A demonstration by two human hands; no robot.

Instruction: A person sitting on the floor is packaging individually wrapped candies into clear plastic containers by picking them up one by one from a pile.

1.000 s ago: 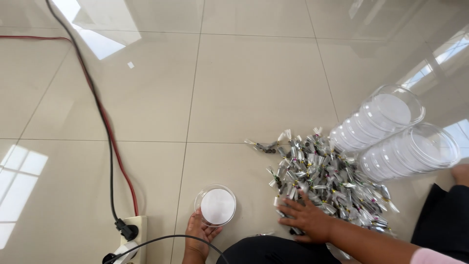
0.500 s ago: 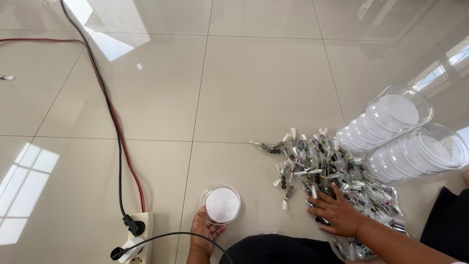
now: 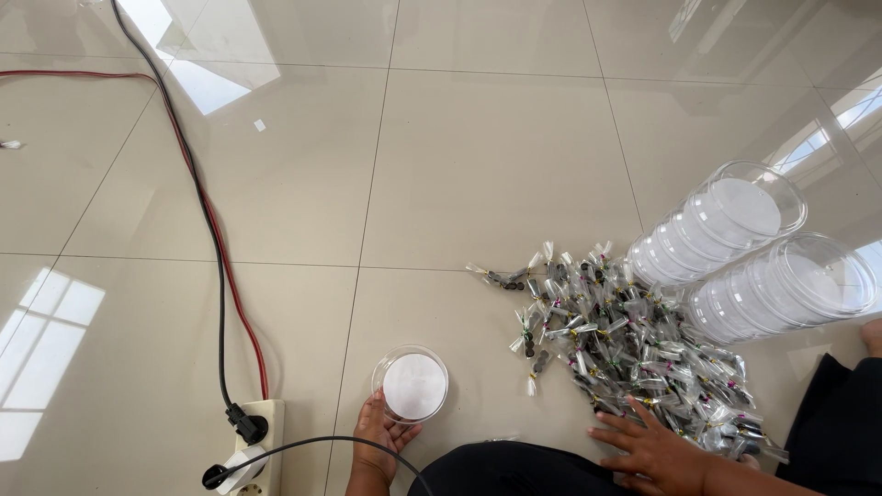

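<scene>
On the glossy tiled floor (image 3: 478, 165), the left hand (image 3: 381, 436) cups an empty clear tub (image 3: 411, 384) while the right hand (image 3: 654, 447), fingers spread, presses the heap of wrapped sweets (image 3: 625, 344) (nothing packed yet).

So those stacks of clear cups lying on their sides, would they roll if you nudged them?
Probably. The two stacks of clear cups lie sideways on glossy floor tile, so the round walls could roll. They look thin and light, likely sliding easily. The wrapped sweets beside them might block one side.
</scene>
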